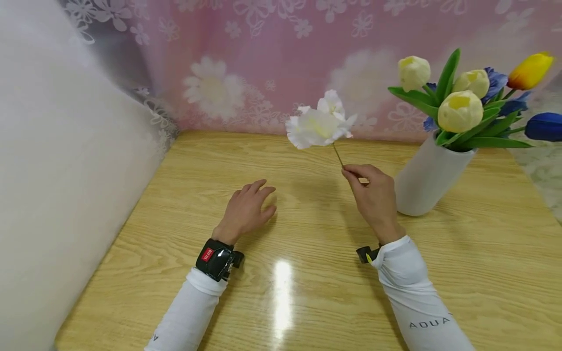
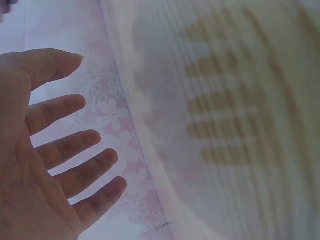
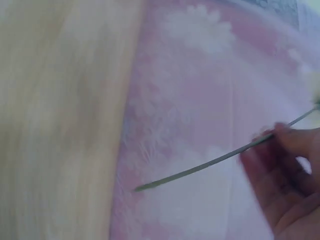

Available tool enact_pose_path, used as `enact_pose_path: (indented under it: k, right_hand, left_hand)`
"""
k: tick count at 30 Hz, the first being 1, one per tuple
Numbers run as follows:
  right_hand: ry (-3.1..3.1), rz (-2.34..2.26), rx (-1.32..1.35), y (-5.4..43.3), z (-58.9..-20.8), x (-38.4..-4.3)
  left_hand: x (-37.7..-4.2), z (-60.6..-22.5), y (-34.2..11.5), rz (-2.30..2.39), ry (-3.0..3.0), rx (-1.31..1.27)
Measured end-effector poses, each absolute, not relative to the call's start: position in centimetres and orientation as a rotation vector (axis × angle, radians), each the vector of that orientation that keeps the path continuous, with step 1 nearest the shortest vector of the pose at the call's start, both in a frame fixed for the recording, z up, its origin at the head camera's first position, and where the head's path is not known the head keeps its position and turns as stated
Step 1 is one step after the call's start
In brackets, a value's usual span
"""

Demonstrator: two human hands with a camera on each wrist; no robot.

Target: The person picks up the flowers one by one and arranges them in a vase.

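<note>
Between thumb and fingers, my right hand pinches the thin green stem of a white artificial flower. Its ruffled petals lean up and to the left of the hand in the head view. In the right wrist view the stem runs past the fingers, its lower end free in the air. My left hand hovers over the wooden table with nothing in it; the left wrist view shows its fingers spread and relaxed. Beside the right hand stands a white vase, tilted in the view, holding several flowers.
The vase's bunch has cream tulips, a yellow-orange tulip and a blue tulip reaching right. A pink flowered curtain hangs behind the wooden table. White cloth borders the left side.
</note>
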State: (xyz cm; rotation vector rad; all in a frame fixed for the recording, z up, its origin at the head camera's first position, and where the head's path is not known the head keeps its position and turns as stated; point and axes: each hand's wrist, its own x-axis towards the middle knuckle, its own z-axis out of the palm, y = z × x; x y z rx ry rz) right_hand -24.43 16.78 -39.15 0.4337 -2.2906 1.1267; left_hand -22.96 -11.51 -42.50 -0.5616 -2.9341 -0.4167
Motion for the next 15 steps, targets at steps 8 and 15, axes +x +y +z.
enact_pose_path:
  k: [8, 15]
  right_hand:
    - [-1.948, 1.071, 0.468, 19.1, -37.6, -23.2]
    - [-1.717, 1.204, 0.338, 19.9, -36.6, -22.8]
  left_hand:
    - [-23.2, -42.3, -11.0, -0.414, -2.925, -0.563]
    - [-23.4, -42.4, -10.3, -0.470, -2.894, -0.600]
